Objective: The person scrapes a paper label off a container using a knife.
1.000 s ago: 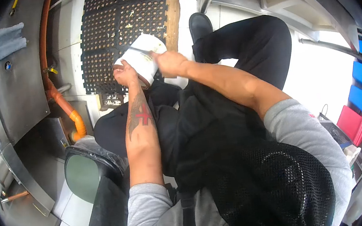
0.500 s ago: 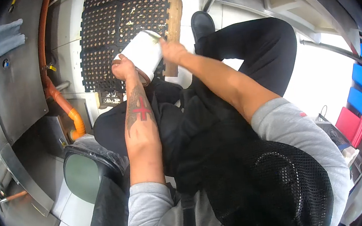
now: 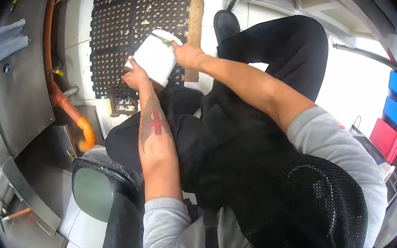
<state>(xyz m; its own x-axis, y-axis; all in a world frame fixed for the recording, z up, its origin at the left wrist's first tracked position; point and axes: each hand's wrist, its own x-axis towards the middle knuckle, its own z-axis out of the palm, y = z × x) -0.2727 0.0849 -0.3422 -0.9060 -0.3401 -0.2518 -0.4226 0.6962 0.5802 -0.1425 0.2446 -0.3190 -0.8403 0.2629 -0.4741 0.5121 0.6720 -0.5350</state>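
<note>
A white, block-like object with rounded corners (image 3: 153,58) is tilted above the perforated mat, with a brown edge along its near left side. My left hand (image 3: 135,76) grips that near left edge, its thumb pressed on the white face. My right hand (image 3: 187,56) is closed at the far right corner of the white object. From its fingers a thin, greyish, blade-like tool (image 3: 162,38) reaches left across the white top edge. The part inside my right fist is hidden.
A black rubber mat with holes (image 3: 116,31) lies on white tiles, with pale scraps on it. An orange pipe (image 3: 74,115) and steel equipment (image 3: 23,89) stand left. A green-grey bin (image 3: 91,193) is near my left elbow. Blue and pink boards (image 3: 385,137) stand right.
My right hand has shifted slightly up and left along the far edge of the white object, and the thin tool shows more clearly. The left hand still grips the object.
</note>
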